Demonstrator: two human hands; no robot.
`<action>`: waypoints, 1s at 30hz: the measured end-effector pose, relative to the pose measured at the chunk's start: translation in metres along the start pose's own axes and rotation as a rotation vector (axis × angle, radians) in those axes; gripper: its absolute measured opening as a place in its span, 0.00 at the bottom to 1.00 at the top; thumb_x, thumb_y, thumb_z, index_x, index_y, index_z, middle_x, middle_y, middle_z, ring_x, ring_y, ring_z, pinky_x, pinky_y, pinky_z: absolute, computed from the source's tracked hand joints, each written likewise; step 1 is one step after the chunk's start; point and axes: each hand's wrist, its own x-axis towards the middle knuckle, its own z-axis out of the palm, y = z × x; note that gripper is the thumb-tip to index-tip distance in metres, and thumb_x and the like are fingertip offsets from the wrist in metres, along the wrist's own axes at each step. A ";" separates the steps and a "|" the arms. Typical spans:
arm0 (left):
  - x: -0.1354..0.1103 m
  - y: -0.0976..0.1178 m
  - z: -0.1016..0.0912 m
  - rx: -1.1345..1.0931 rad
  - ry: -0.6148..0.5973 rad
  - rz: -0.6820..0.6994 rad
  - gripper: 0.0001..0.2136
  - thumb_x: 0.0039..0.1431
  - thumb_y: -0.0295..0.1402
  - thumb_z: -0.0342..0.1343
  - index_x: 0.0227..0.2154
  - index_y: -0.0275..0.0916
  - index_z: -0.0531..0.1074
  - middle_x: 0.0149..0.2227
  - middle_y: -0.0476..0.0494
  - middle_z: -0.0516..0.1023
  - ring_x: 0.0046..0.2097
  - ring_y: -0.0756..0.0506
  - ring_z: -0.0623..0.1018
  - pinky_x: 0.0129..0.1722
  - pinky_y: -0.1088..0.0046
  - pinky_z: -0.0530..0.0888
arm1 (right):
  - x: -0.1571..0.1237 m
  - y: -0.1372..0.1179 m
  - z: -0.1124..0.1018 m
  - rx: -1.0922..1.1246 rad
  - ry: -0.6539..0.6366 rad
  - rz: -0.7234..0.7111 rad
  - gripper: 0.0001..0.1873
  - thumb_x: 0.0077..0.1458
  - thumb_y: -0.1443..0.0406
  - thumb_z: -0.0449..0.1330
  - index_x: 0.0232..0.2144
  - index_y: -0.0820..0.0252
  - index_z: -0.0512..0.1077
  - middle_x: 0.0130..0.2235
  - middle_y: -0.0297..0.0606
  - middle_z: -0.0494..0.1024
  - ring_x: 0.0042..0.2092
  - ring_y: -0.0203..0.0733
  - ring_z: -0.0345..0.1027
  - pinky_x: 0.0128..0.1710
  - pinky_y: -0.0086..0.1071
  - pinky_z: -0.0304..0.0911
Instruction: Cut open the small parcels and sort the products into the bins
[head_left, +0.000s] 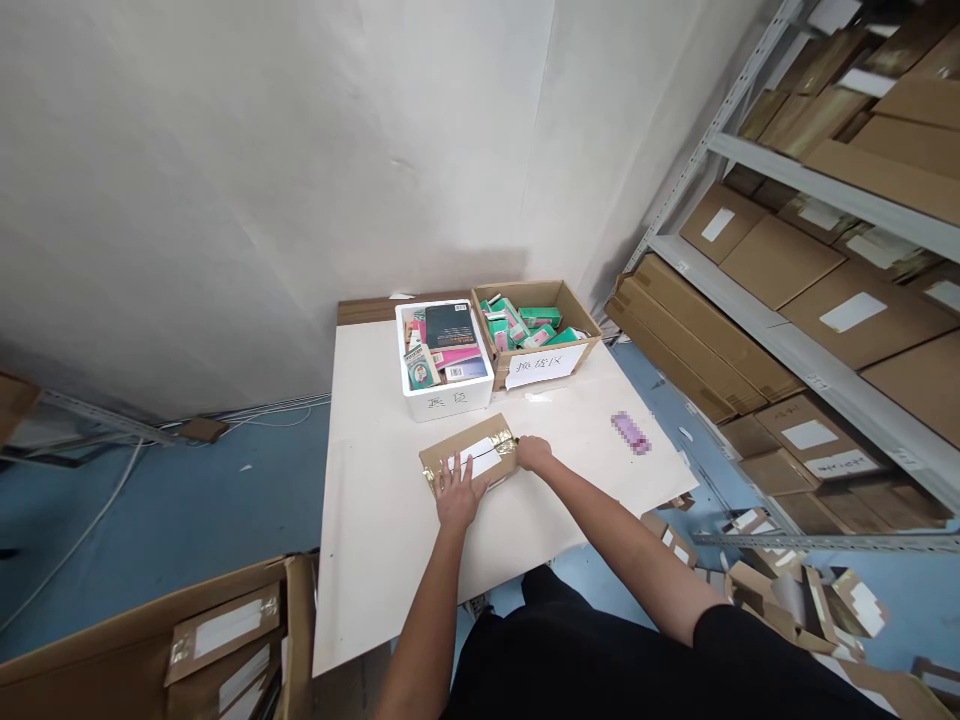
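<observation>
A small brown cardboard box [466, 437] with shiny tape at both ends and a white label lies flat on the white table. A thin dark line runs along the middle of its top. My left hand [456, 495] rests on the box's near left part, fingers spread over the label's edge. At the right end of the box, my right hand [534, 454] is closed in a fist. Something small and dark shows by its knuckles at the tape, too small to name.
Behind the box stand a white foam bin [450, 405] of books and a carton [592, 345] of green-and-pink packs. A blurred purple item [630, 433] lies on the table [375, 560] at right. Shelving [757, 300] with cartons rises right; a large open carton [97, 625] sits lower left.
</observation>
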 end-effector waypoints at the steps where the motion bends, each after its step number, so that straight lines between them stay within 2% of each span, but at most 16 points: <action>1: 0.000 0.000 0.000 -0.004 -0.007 -0.002 0.35 0.69 0.56 0.48 0.73 0.48 0.57 0.76 0.42 0.54 0.76 0.30 0.49 0.74 0.43 0.48 | -0.004 0.001 0.001 -0.003 -0.013 -0.001 0.19 0.52 0.68 0.70 0.48 0.59 0.78 0.47 0.52 0.84 0.50 0.57 0.80 0.43 0.38 0.74; 7: -0.003 0.004 -0.005 0.003 -0.030 -0.002 0.35 0.69 0.56 0.46 0.74 0.50 0.54 0.76 0.44 0.53 0.77 0.31 0.48 0.73 0.43 0.48 | -0.023 0.015 0.001 0.007 -0.086 0.007 0.12 0.57 0.69 0.66 0.45 0.61 0.77 0.42 0.50 0.84 0.39 0.53 0.83 0.38 0.36 0.72; 8: -0.003 0.005 -0.007 0.009 -0.045 -0.004 0.35 0.69 0.56 0.46 0.74 0.50 0.54 0.76 0.44 0.53 0.77 0.31 0.48 0.73 0.43 0.47 | -0.026 0.020 0.002 0.015 -0.077 0.008 0.10 0.60 0.68 0.64 0.46 0.61 0.77 0.42 0.49 0.84 0.40 0.52 0.83 0.38 0.36 0.72; 10: 0.002 0.007 -0.017 0.023 -0.094 -0.013 0.35 0.69 0.55 0.47 0.74 0.49 0.55 0.76 0.43 0.53 0.76 0.30 0.49 0.73 0.44 0.49 | -0.033 0.029 0.007 0.082 0.027 0.031 0.10 0.68 0.63 0.57 0.48 0.60 0.74 0.44 0.49 0.84 0.43 0.52 0.82 0.40 0.36 0.71; 12: 0.012 0.007 -0.031 0.032 -0.149 -0.004 0.34 0.69 0.54 0.48 0.74 0.48 0.56 0.75 0.40 0.57 0.75 0.30 0.53 0.71 0.44 0.54 | -0.041 0.035 0.021 0.225 0.202 0.095 0.17 0.74 0.57 0.47 0.52 0.58 0.70 0.47 0.49 0.83 0.47 0.51 0.81 0.41 0.36 0.69; 14: 0.026 0.003 -0.048 0.037 -0.170 0.005 0.33 0.69 0.52 0.48 0.73 0.46 0.57 0.73 0.37 0.62 0.73 0.30 0.58 0.69 0.46 0.59 | -0.048 0.034 0.044 0.386 0.290 0.169 0.21 0.75 0.51 0.43 0.55 0.57 0.66 0.46 0.49 0.83 0.48 0.52 0.80 0.41 0.36 0.68; 16: 0.039 -0.004 -0.063 0.053 -0.167 -0.021 0.32 0.70 0.48 0.47 0.73 0.44 0.57 0.73 0.35 0.62 0.72 0.31 0.59 0.68 0.48 0.60 | -0.052 0.025 0.071 0.497 0.251 0.191 0.23 0.72 0.47 0.47 0.55 0.57 0.63 0.46 0.49 0.83 0.48 0.53 0.80 0.41 0.37 0.68; 18: 0.046 -0.011 -0.073 0.080 -0.192 -0.081 0.32 0.71 0.48 0.45 0.73 0.43 0.56 0.75 0.36 0.55 0.74 0.31 0.54 0.69 0.48 0.57 | -0.049 0.011 0.094 0.591 0.192 0.179 0.26 0.69 0.43 0.51 0.54 0.57 0.61 0.47 0.48 0.83 0.50 0.54 0.79 0.42 0.37 0.68; 20: 0.044 -0.014 -0.077 0.109 -0.226 -0.129 0.32 0.71 0.48 0.43 0.74 0.43 0.55 0.77 0.37 0.49 0.76 0.30 0.49 0.69 0.47 0.56 | -0.039 -0.004 0.105 0.685 0.157 0.187 0.28 0.66 0.42 0.54 0.54 0.56 0.60 0.49 0.48 0.82 0.51 0.53 0.79 0.43 0.36 0.68; 22: 0.033 -0.011 -0.079 0.143 -0.216 -0.177 0.31 0.72 0.47 0.41 0.73 0.40 0.56 0.76 0.33 0.53 0.74 0.29 0.54 0.67 0.47 0.59 | -0.021 -0.015 0.100 0.744 0.146 0.213 0.29 0.65 0.42 0.56 0.55 0.55 0.60 0.51 0.49 0.81 0.52 0.52 0.78 0.43 0.35 0.68; 25: 0.009 -0.002 -0.081 0.177 -0.198 -0.224 0.28 0.72 0.45 0.41 0.66 0.34 0.68 0.64 0.24 0.70 0.63 0.29 0.71 0.59 0.50 0.67 | 0.011 -0.022 0.068 0.715 0.146 0.228 0.30 0.64 0.43 0.58 0.55 0.56 0.59 0.53 0.51 0.80 0.53 0.53 0.78 0.44 0.36 0.68; 28: -0.007 0.005 -0.085 0.131 -0.309 -0.183 0.22 0.73 0.40 0.41 0.50 0.38 0.80 0.49 0.30 0.80 0.51 0.36 0.79 0.52 0.58 0.73 | 0.033 -0.020 0.025 0.613 0.155 0.172 0.29 0.64 0.45 0.60 0.54 0.57 0.60 0.53 0.53 0.80 0.54 0.55 0.77 0.43 0.36 0.68; 30: -0.007 0.008 -0.087 0.135 -0.335 -0.150 0.17 0.71 0.34 0.45 0.49 0.40 0.80 0.49 0.32 0.79 0.51 0.37 0.79 0.49 0.61 0.74 | 0.034 -0.014 0.008 0.552 0.193 0.116 0.27 0.64 0.47 0.61 0.53 0.57 0.61 0.51 0.51 0.81 0.53 0.54 0.78 0.43 0.36 0.67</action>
